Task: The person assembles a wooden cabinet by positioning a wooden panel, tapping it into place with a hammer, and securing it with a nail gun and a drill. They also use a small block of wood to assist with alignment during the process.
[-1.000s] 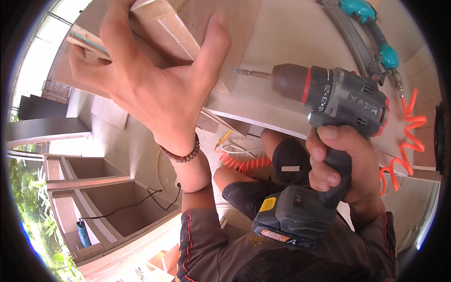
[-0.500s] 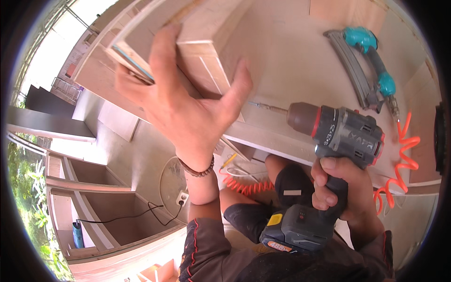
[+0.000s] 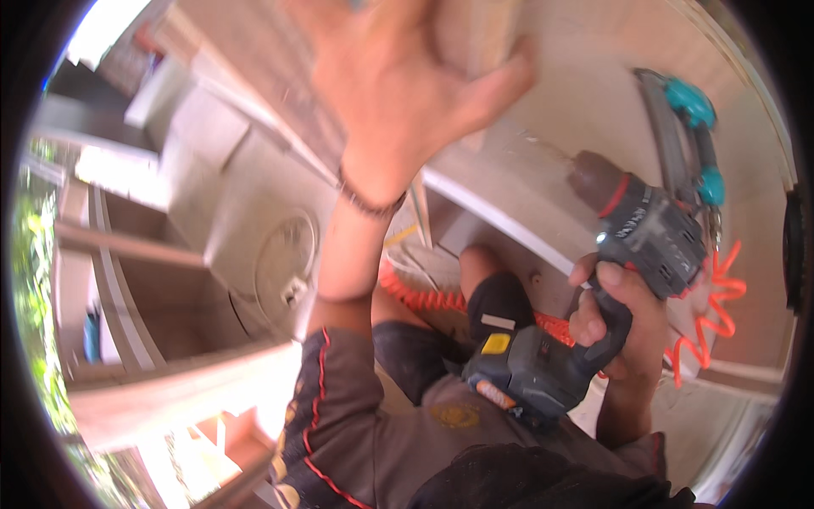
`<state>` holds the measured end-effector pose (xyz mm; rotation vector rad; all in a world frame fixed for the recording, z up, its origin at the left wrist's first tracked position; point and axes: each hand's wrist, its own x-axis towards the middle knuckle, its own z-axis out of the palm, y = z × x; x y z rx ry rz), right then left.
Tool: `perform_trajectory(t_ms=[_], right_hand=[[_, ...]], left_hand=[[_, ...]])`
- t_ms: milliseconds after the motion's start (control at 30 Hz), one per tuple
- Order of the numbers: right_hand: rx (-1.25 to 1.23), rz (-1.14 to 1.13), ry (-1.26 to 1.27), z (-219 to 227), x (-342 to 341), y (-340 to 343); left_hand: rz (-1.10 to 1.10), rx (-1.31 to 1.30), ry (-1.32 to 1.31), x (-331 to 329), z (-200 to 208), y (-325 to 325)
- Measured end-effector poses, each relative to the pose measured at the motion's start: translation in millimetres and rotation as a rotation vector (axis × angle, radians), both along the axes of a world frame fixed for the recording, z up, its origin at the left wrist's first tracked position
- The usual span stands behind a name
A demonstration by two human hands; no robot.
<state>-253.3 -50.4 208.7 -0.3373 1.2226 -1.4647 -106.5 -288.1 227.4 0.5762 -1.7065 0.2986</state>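
My left hand (image 3: pixel 394 102) is stretched over a light wooden box-like piece (image 3: pixel 498 34) at the top of the view. Its thumb lies along the right of the piece, while its blurred fingertips run out of view. In my right hand (image 3: pixel 623 310) is a cordless drill (image 3: pixel 649 233), dark with a red ring and a bulky battery, gripped by its handle. The drill's thin bit points left and away, below my left thumb, and is smeared by motion. Whether it touches wood I cannot tell. Both hands are above a broad wooden panel (image 3: pixel 530 208).
On the panel at the right lies a teal and grey nail gun (image 3: pixel 691 100) with an orange coiled hose (image 3: pixel 725 297). More orange hose (image 3: pixel 424 297) lies beside my legs. An open wooden cabinet (image 3: pixel 174 293) stands at the left, near a socket (image 3: pixel 294 290) on the floor.
My left hand and the wooden piece have moved away from me and rightward. The drill has shifted slightly right and away. The whole view has swung somewhat.
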Motion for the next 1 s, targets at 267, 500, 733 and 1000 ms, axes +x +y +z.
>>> perform_trajectory(t_ms=[267,500,733,1000], right_hand=[[-0.030,-0.127,0.358,-3,15,-2],[-0.031,-0.188,0.411,-9,18,1],[-0.033,-0.208,0.428,-6,15,4],[-0.052,-0.161,0.335,7,15,-1]], left_hand=[[-0.067,-0.203,0.120,-1,4,-8],[-0.047,-0.031,0.095,0,7,7],[-0.030,-0.089,0.147,-7,-4,-7],[0.028,-0.010,0.118,-5,6,4]])
